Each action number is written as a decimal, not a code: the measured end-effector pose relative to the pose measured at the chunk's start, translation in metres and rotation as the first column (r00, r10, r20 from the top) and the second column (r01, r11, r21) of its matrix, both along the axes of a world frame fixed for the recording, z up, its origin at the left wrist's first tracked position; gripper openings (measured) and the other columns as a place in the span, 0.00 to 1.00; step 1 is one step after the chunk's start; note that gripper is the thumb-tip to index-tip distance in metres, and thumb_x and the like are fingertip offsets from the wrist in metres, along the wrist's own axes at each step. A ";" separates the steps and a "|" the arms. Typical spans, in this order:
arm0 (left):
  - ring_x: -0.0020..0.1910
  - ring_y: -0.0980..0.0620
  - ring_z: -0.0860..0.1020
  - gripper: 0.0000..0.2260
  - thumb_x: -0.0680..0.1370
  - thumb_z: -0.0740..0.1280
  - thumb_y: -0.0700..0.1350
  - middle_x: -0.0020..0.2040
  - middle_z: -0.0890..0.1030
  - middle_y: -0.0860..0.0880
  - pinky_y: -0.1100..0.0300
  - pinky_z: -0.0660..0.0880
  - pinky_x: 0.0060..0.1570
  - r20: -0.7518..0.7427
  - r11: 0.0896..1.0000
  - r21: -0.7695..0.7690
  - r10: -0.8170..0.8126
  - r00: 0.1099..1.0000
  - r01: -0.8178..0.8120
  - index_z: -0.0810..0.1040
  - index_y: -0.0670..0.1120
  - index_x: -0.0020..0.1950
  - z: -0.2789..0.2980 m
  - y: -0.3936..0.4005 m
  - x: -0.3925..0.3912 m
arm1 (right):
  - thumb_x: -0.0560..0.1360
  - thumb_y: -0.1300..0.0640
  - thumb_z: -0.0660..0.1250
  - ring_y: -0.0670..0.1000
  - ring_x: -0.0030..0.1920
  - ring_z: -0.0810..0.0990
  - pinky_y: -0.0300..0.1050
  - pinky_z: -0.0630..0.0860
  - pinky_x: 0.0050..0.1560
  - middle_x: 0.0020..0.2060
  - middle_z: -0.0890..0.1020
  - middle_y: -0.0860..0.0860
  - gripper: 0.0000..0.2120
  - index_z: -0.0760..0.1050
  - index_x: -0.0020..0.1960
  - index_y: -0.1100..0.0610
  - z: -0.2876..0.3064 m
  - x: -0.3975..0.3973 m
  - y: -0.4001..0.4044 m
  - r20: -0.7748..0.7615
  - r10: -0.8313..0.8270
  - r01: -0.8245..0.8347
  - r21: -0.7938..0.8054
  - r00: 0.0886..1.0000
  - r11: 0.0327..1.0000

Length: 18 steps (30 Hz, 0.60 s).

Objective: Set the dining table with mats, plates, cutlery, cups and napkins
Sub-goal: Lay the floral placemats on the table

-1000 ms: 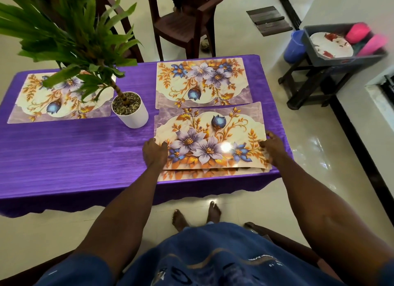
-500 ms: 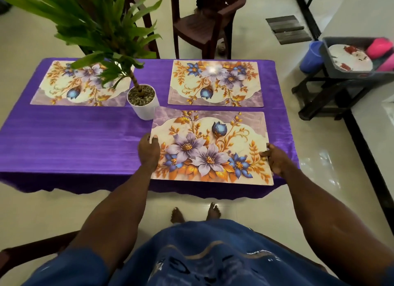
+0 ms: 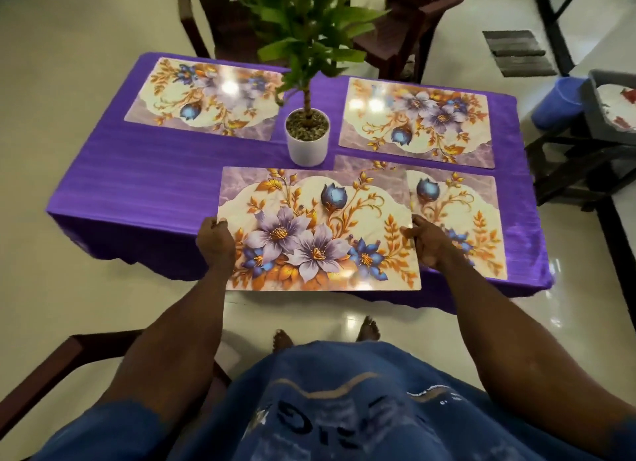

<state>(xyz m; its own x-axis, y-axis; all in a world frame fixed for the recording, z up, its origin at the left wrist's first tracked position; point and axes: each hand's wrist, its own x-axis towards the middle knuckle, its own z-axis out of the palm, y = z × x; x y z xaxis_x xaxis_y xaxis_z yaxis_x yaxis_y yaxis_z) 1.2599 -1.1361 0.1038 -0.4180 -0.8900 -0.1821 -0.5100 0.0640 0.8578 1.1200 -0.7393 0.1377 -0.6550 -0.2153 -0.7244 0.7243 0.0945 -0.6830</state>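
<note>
Holding a floral mat [image 3: 320, 230] by its two short edges, you have your left hand [image 3: 216, 243] on the left edge and your right hand [image 3: 430, 245] on the right edge, and the fingers of both hands are curled around the edge of this mat. The held mat is over the near side of the worktop [image 3: 144, 185], which is covered with a purple cloth, and its near edge goes a little past the worktop edge toward you. Its right part covers the left part of another mat [image 3: 461, 219] that lies flat at the near right corner. Two more mats lie flat on the far side: one at the far left [image 3: 206, 99] and one at the far right [image 3: 420, 123]. Between them, a white pot with a green plant [image 3: 307, 140] stands upright, just behind the held mat. To the right of the worktop, a grey tray [image 3: 595, 106] with a plate [image 3: 616, 109] in it stands on a dark stand, and a blue bucket [image 3: 557, 102] is beside it. Brown chairs [image 3: 413, 23] stand behind the worktop.
</note>
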 end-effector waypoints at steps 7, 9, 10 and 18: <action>0.52 0.40 0.78 0.12 0.78 0.62 0.43 0.52 0.82 0.41 0.49 0.74 0.53 0.130 0.996 -0.082 0.031 0.991 -0.020 0.80 0.38 0.55 0.006 -0.115 0.059 | 0.74 0.71 0.62 0.50 0.38 0.81 0.48 0.78 0.41 0.46 0.82 0.56 0.14 0.77 0.52 0.55 -0.019 0.030 -0.134 -0.226 0.115 -0.057 0.248 0.967 0.967; 0.53 0.39 0.79 0.12 0.79 0.61 0.44 0.52 0.82 0.40 0.49 0.75 0.53 0.165 0.991 -0.135 0.008 0.986 0.015 0.81 0.39 0.55 0.004 -0.138 0.070 | 0.75 0.69 0.62 0.50 0.40 0.79 0.45 0.77 0.40 0.49 0.82 0.55 0.15 0.76 0.58 0.57 -0.011 0.043 -0.169 -0.271 0.162 -0.068 0.327 0.949 0.943; 0.54 0.40 0.79 0.12 0.80 0.61 0.44 0.53 0.82 0.40 0.50 0.74 0.53 0.178 0.988 -0.151 0.011 0.984 0.016 0.81 0.39 0.56 0.004 -0.147 0.072 | 0.76 0.68 0.62 0.50 0.42 0.79 0.43 0.77 0.38 0.50 0.82 0.54 0.15 0.75 0.60 0.57 -0.010 0.047 -0.184 -0.286 0.160 -0.057 0.339 0.945 0.939; 0.56 0.39 0.79 0.14 0.80 0.60 0.43 0.57 0.82 0.40 0.49 0.74 0.54 0.216 0.967 -0.235 0.146 0.965 -0.094 0.81 0.41 0.59 0.014 -0.226 0.048 | 0.75 0.70 0.58 0.45 0.35 0.79 0.36 0.76 0.29 0.42 0.82 0.53 0.12 0.75 0.49 0.57 0.002 0.052 -0.282 -0.296 0.079 0.002 0.264 0.952 0.965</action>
<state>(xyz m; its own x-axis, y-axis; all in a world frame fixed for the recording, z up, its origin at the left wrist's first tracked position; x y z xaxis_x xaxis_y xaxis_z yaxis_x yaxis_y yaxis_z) 1.3076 -1.3626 0.1179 -0.2756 -0.9598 -0.0536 -0.7067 0.1645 0.6881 1.1723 -1.0218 0.1401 -0.8460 -0.0770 -0.5276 0.4802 0.3200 -0.8167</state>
